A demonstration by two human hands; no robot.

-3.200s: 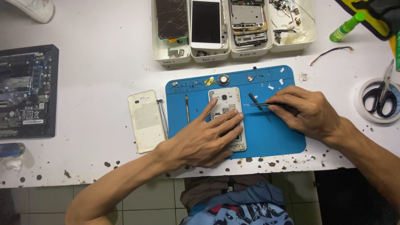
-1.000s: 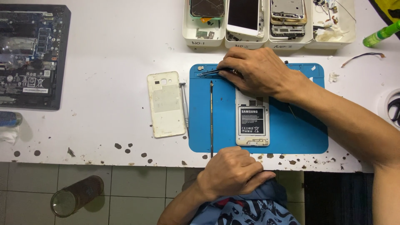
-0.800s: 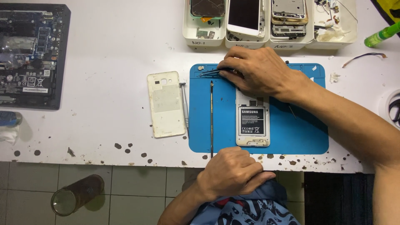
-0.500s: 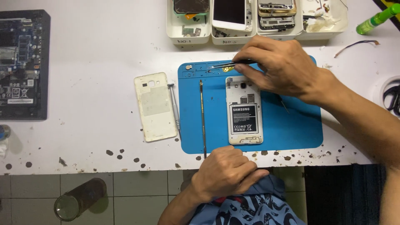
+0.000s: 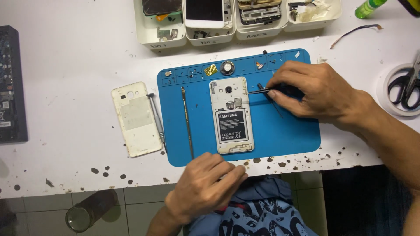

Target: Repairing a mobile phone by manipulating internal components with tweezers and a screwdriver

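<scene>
A white smartphone with its back cover off (image 5: 231,114) lies face down and lengthwise in the middle of a blue rubber repair mat (image 5: 280,131), its grey battery showing in the lower half. This phone is the landmark for all that follows.

Right of the phone, the right hand (image 5: 313,92) rests on the mat with its grip pinching a pair of thin metal tweezers (image 5: 258,91), whose tips reach leftward and touch the phone's upper right edge. A slim black tool (image 5: 270,100) lies slanted on the mat just under that hand.

Below the phone, at the near edge of the white bench (image 5: 74,65), the left hand (image 5: 205,188) sits with its fingers curled loosely; its fingertips lie on the mat's front rim, and whether it holds anything cannot be told.

Left of the phone, a long thin metal pry rod (image 5: 187,122) lies on the mat, parallel to it. Further left, off the mat, are a small screwdriver (image 5: 156,121) and the cream plastic back cover (image 5: 136,119), side by side.

Above the phone, small parts sit in the mat's shallow top compartments, among them a round silver piece (image 5: 227,67). Beyond those stands a row of white plastic trays (image 5: 159,41) with phone parts.

Far right of the phone, black-handled scissors (image 5: 409,83) lie on a white roll of tape (image 5: 387,98).
</scene>
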